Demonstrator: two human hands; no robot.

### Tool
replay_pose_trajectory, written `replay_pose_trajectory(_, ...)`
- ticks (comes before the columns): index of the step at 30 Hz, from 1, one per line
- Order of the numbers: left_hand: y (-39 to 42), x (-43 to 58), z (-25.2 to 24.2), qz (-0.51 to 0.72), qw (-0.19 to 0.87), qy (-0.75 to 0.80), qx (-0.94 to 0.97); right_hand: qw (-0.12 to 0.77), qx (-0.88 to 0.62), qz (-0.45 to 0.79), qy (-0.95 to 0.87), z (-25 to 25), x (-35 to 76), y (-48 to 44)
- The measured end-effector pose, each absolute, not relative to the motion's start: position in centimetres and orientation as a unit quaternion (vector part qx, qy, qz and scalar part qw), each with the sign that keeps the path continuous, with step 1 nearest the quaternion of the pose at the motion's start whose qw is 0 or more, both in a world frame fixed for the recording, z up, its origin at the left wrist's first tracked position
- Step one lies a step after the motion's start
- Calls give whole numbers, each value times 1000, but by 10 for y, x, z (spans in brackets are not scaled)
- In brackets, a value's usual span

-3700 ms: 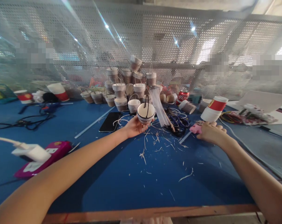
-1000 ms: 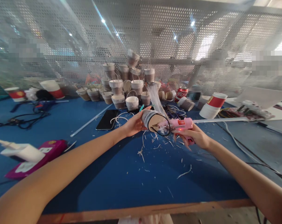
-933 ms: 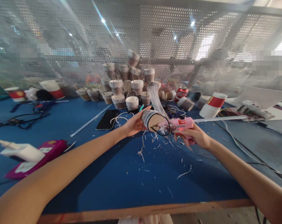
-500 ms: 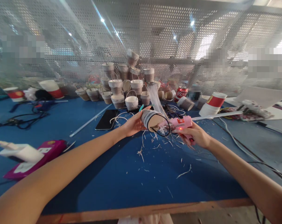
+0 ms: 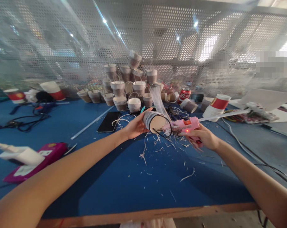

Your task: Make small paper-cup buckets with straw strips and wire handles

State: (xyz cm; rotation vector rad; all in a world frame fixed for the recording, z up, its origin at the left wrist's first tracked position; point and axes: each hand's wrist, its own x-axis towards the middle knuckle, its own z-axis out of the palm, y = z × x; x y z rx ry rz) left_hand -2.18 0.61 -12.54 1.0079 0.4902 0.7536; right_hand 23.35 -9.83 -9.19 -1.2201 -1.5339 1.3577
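My left hand (image 5: 139,125) is wrapped around a small wrapped paper cup (image 5: 157,123), tilted so that a round tan face points toward me. A thin black loop, like a handle, arches off the cup. Something small and teal (image 5: 143,109) shows at the fingers of that hand. In my right hand (image 5: 204,136) is a pink hot glue gun (image 5: 181,125) with a lit red light. Its nozzle points left, at the lower edge of the cup's face. A long clear glue stick (image 5: 224,115) sticks out of its back end.
Several small buckets with handles (image 5: 118,87) are stacked at the back. A black phone (image 5: 108,122), a loose glue stick (image 5: 92,123) and a purple power strip (image 5: 39,161) lie to the left. Stacked paper cups (image 5: 216,107) and a red can (image 5: 185,96) stand right. Fibre scraps litter the blue table (image 5: 134,190).
My right hand and the glue gun have shifted slightly right, drawing the nozzle a little back from the cup's face. My left hand and the cup stay almost in place.
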Motion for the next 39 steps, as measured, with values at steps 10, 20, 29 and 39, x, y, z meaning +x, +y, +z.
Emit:
replay_pose_trajectory(10,6,-21,-126,361,798,211,433,355,-476,529,-607,-88,232,-101)
replay_pose_trajectory(20,7,-22,-129,357,784,218,459,338,-491,516,-615,-81,230,-102)
replay_pose_trajectory(29,10,-23,-126,420,773,231,415,451,-485,361,-656,-92,253,-93)
replay_pose_trajectory(39,37,-30,-139,445,831,181,280,390,-682,4,-619,-79,271,-84)
